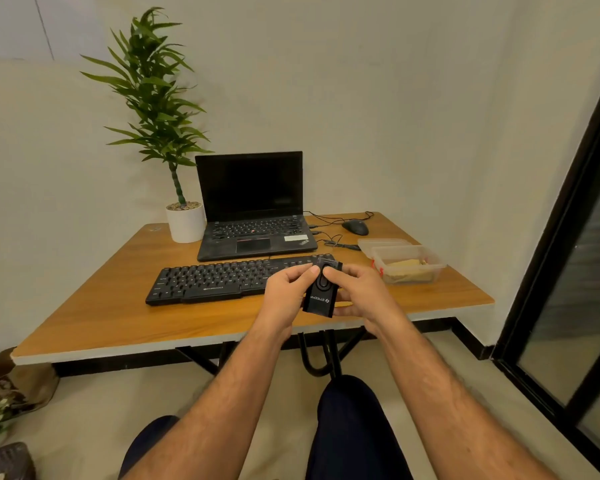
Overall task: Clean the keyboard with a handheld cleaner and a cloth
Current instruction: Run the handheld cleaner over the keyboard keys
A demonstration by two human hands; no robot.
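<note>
Holding the cleaner over the keyboard

I'm gripping the handheld cleaner with my left hand and right hand, at the keyboard's three o'clock end.

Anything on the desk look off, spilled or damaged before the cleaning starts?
Nothing stands out. The keyboard lies flat in front of the open laptop, at a slight angle to it. Both hands, left hand and right hand, hold the handheld cleaner over its right end. No spill shows on the table.
</note>
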